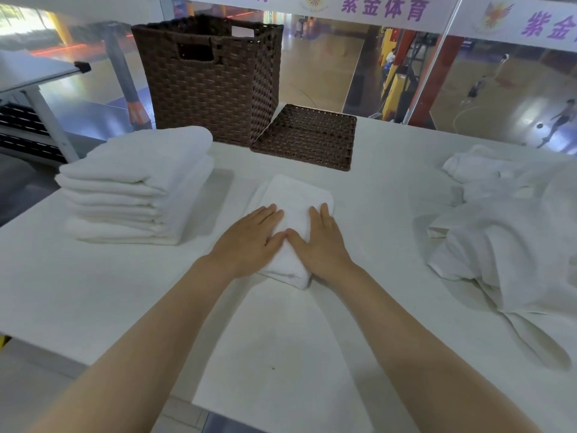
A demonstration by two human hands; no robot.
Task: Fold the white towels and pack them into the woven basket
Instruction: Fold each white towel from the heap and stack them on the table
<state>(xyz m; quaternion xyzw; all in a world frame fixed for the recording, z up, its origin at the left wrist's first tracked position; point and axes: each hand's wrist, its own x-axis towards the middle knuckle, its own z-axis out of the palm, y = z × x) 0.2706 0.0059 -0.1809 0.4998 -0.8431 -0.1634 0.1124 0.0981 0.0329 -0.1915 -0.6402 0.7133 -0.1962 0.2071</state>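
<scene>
A folded white towel (293, 198) lies in the middle of the white table (93, 292). My left hand (253, 239) and my right hand (321, 242) both press flat on its near half, fingers straight, thumbs almost touching. A stack of several folded white towels (137, 185) sits to the left. At the back left stands the dark brown woven basket (206, 79), upright and open at the top. A heap of unfolded white towels (505, 245) covers the right side of the table.
The basket's flat woven lid (307, 137) lies on the table just right of the basket. Behind the table a glass wall looks down on a sports court. Another white table (31, 70) stands at the far left.
</scene>
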